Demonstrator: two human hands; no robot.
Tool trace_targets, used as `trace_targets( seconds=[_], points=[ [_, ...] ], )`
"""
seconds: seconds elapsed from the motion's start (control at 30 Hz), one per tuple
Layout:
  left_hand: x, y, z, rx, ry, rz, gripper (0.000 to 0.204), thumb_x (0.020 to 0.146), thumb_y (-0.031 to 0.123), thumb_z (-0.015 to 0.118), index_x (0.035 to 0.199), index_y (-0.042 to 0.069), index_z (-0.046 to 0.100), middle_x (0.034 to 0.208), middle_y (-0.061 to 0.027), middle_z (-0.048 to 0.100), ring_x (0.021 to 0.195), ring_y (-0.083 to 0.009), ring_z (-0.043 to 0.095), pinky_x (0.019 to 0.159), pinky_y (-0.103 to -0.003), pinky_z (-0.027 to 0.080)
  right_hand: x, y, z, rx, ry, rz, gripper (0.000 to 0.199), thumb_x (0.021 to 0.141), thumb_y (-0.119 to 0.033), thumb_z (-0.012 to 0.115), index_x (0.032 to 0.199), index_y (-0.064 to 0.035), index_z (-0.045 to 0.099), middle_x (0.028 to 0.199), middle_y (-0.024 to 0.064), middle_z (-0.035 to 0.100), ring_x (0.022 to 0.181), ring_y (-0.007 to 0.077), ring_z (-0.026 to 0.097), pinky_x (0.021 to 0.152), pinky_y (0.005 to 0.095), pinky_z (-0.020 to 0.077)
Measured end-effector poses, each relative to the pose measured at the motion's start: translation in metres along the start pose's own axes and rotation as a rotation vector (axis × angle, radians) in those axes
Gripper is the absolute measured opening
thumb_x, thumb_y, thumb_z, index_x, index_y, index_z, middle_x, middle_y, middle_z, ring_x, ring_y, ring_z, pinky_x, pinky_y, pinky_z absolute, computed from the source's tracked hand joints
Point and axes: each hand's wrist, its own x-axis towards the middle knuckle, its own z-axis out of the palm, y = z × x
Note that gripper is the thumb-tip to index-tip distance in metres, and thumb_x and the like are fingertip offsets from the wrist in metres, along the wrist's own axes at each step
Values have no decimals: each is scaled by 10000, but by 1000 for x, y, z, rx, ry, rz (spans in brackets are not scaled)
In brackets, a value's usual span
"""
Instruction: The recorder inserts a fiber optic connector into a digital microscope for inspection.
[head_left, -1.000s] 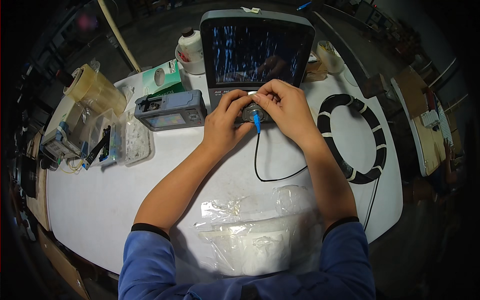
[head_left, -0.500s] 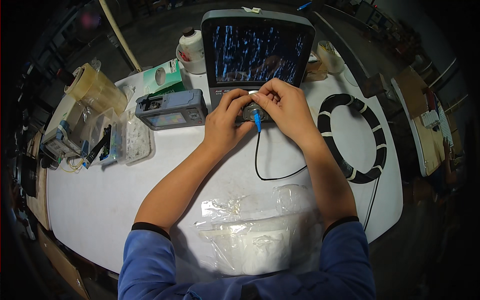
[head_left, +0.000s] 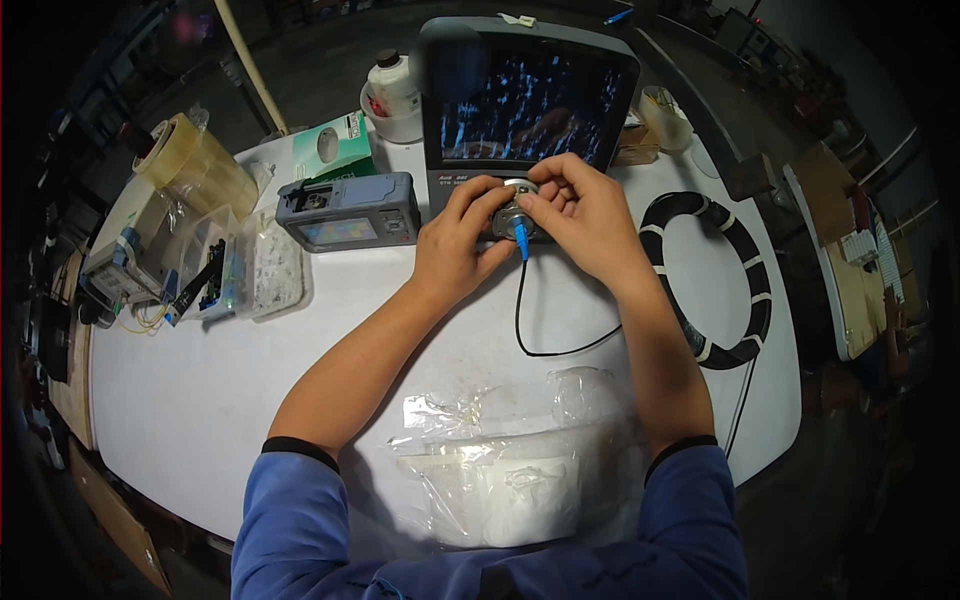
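Note:
A round metal connector holder (head_left: pixel 508 221) sits at the front of a grey device, below its dark screen (head_left: pixel 520 105) with blue-white streaks. My left hand (head_left: pixel 452 238) is closed around the holder's left side, fingertips on its upper edge. At its upper right, my right hand (head_left: pixel 590 215) pinches the holder's top between thumb and index finger, the other fingers curled. Plugged into the holder's front is a blue fibre connector (head_left: pixel 521 242). Its black cable (head_left: pixel 545 354) hangs down and loops right under my right forearm. The exact part under my fingertips is partly hidden.
Left of my hands stands a grey handheld instrument (head_left: pixel 352 212) with a lit screen, by a green tissue box (head_left: pixel 332 148). Clear boxes and a tape roll (head_left: pixel 195 165) lie farther left. A black coiled cable (head_left: pixel 655 245) lies right; a clear plastic bag (head_left: pixel 470 480) lies in front.
The whole view has shifted slightly, so the device and hands appear a little farther right. The screen's streaks look different and dimmer. Both hands still hold the connector holder.

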Motion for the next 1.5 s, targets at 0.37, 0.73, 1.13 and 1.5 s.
trace_targets(
  seconds=[0.37,0.73,1.13,1.5],
  points=[
    [-5,-3,1,6,-26,-27,663,733,156,880,1351,122,643,1360,-52,625,1022,-300,743,800,-385,629,-17,-20,-15,-188,-400,-155,259,843,-66,800,1100,-91,806,882,70,671,750,209,647,699,340,530],
    [-7,-5,2,5,48,18,717,708,152,872,1386,185,642,1383,-52,626,981,-313,744,803,-394,637,-46,-66,-8,-209,-551,-101,288,851,-29,737,1123,-83,814,967,128,779,849,284,739,790,356,577],
    [-13,-20,5,27,67,53,613,837,259,848,1409,237,629,1381,-10,623,1086,-285,717,900,-415,616,-146,-59,22,276,-572,-251,463,916,118,507,1319,-2,701,1075,128,769,907,190,752,811,306,595],
    [-18,2,-15,-42,-2,-77,538,897,229,795,1385,96,612,1284,-143,618,1009,-387,702,843,-440,571,-217,-81,-22,-85,-618,202,222,899,-38,753,1120,-54,746,1083,96,777,675,185,696,635,311,565]
  ],
)
